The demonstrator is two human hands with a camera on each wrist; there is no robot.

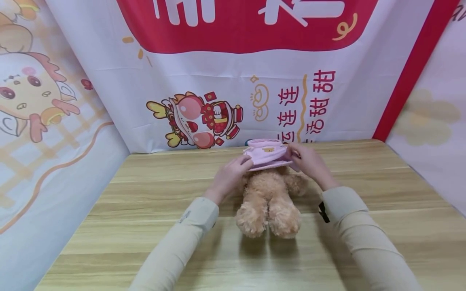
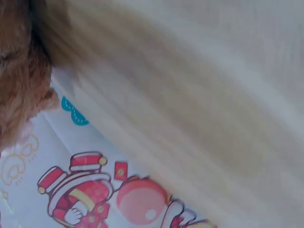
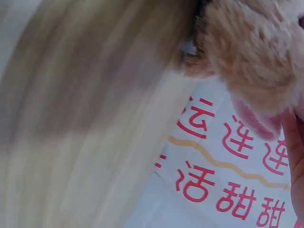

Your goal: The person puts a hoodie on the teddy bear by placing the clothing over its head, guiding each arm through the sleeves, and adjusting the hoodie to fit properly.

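Observation:
A fluffy light-brown plush toy (image 1: 267, 186) lies on the table with its feet towards me. Over its head end is a small pink garment (image 1: 267, 155) with a yellow patch, hiding the head in the head view. My left hand (image 1: 231, 176) pinches the garment's near left edge. On the other side, my right hand (image 1: 309, 161) grips its right edge. Brown fur (image 2: 19, 80) fills the upper left of the left wrist view. In the right wrist view, pink cloth (image 3: 259, 118) hangs beside the toy's fur, and part of my hand (image 3: 297, 161) shows at the edge.
The wood-grain table (image 1: 153, 226) runs back to a white cloth wall (image 1: 127, 101) printed with red characters and a cartoon figure. Printed cloth also hangs at the left (image 1: 47, 182) and right (image 1: 429, 153). A dark tag sits by the right sleeve cuff (image 1: 344, 202).

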